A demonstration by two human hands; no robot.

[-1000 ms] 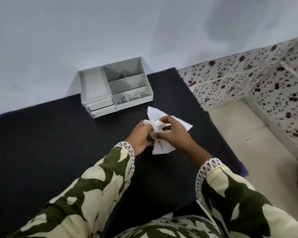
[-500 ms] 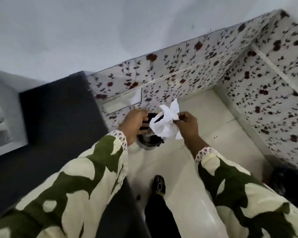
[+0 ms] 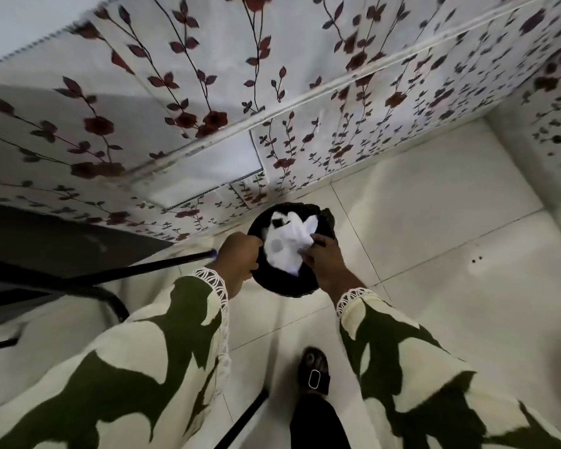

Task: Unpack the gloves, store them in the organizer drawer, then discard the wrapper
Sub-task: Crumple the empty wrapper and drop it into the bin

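Wrapper [image 3: 287, 244] now over bin [image 3: 284, 286]; right hand [image 3: 324, 260] pinching it, left hand [image 3: 238, 257] curled on rim.

Flowered wall covering [image 3: 305, 76], pale tiled floor [image 3: 450, 222], black sandal [image 3: 314, 372]

Bin [image 3: 325, 214] mouth mostly filled by wrapper [image 3: 287, 244]; tiled floor [image 3: 434, 241] rightward lies open

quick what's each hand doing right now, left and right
Left hand: curled at the rim of the black bin; whether it grips the rim cannot be told.
Right hand: closed on the white wrapper, over the bin's mouth.
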